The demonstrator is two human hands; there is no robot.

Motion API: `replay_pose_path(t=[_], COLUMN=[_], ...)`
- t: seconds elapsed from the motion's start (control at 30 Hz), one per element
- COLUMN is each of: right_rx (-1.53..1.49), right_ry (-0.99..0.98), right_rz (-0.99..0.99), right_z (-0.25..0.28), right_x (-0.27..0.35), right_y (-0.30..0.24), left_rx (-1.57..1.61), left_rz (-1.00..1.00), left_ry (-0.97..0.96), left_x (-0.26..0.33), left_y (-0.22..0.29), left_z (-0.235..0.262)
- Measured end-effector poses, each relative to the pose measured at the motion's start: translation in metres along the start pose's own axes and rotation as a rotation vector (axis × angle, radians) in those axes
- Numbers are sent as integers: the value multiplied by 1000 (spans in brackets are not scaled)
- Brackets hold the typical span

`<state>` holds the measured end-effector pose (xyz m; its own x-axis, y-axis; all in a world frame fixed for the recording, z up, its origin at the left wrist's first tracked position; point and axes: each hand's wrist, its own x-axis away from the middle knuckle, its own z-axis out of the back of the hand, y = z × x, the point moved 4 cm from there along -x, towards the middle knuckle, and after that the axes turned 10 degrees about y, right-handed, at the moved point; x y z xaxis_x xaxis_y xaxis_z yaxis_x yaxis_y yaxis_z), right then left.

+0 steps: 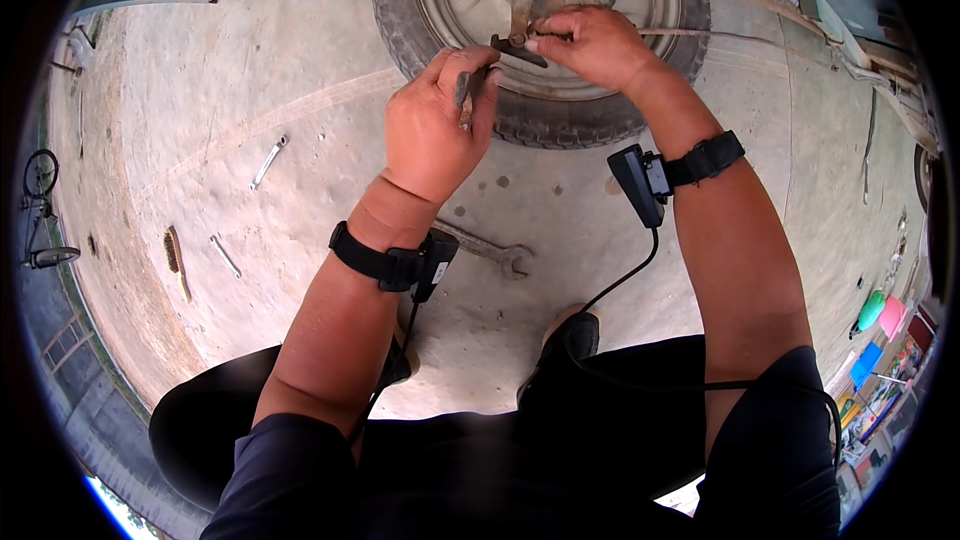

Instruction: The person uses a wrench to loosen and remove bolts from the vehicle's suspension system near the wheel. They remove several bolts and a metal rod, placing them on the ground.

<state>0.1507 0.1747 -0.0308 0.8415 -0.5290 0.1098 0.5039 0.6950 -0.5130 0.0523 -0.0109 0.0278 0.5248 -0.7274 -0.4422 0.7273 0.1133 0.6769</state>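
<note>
Head cam: L hand [428, 125] w/ metal piece [462, 89], R hand [603, 48] at rusty fitting [517, 40].
Piece btwn L thumb & index, fingers nearly closed on it; visible end points down, long axis approx. vert., rest hidden. R fingers bent, slightly apart, grip can't tell; wheel [575, 90] behind.

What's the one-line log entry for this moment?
left hand: holds dark metal tool | right hand: at metal fitting by wheel | floor: large wrench, smaller wrench, brush

No readable text, labels or signs.
</note>
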Motion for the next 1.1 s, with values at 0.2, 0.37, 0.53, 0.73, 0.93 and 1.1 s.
replay_pose_path(t=[0.2,0.37,0.53,0.73,0.93,1.1], right_rx=[-88,-104,-82,-26,-7,-46], right_ry=[17,36,68,56,-15,67], right_rz=[-26,-28,-1,11,-11,24], right_z=[0,1,0,1,-1,0], right_x=[2,3,3,2,1,3], right_y=[-2,-4,-2,-4,-3,-4], left_rx=[13,68,216,402,359,358], left_rz=[61,192,445,590,651,737], left_ry=[-30,-69,-99,4,-67,-141], left_x=[-16,-26,-29,-29,-48,-61], left_y=[-18,-28,-28,-46,-54,-59], left_z=[-4,-9,-12,-17,-24,-33])
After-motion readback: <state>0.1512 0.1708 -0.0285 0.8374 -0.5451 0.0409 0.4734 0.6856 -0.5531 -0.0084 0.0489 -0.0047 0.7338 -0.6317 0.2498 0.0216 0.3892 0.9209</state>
